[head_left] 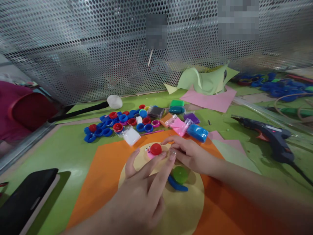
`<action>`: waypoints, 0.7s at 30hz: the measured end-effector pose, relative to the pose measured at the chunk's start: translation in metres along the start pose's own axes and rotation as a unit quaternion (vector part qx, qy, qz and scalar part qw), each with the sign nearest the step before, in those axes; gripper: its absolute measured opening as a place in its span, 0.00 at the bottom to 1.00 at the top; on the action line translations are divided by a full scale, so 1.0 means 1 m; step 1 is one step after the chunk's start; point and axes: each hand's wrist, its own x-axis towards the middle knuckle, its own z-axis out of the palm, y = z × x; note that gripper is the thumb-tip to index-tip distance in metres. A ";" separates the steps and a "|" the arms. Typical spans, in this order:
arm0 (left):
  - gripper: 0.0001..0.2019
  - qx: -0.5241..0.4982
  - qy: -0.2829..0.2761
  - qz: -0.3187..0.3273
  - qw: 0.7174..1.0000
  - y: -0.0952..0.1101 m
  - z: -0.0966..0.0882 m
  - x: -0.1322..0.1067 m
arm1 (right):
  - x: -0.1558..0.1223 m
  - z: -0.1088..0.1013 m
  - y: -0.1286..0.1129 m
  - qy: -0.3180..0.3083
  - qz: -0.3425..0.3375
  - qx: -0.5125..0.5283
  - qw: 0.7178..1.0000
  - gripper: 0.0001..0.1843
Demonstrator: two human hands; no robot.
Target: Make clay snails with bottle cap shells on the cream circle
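In the head view, the left hand (pixel 140 192) has its fingers spread over a pale yellow paper circle (pixel 186 212), tips just beside a red cap (pixel 156 148). The right hand (pixel 197 156) reaches its index finger to the cap's right edge; whether it pinches anything I cannot tell. The red cap sits against pink clay (pixel 150 156) with small eyes, on the circle's far part. Nearer lie a green cap (pixel 180 174) and a blue clay strip (pixel 177 186), touching. Orange paper (pixel 90 182) lies beneath, on a green counter (pixel 66 143). A glue gun (pixel 271 133) at right bears a pale strip, too blurred to read.
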 end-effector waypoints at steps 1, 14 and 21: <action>0.31 0.008 0.003 0.007 1.000 0.000 -0.001 0.000 | 0.000 0.000 0.000 0.000 0.009 0.001 1.000 0.15; 0.36 -0.033 0.023 -0.061 0.997 0.006 0.003 -0.012 | -0.005 -0.003 -0.008 -0.071 -0.047 0.127 0.988 0.23; 0.34 0.018 0.000 -0.014 1.000 0.011 0.001 -0.009 | -0.007 -0.003 -0.005 -0.071 -0.053 0.078 0.993 0.30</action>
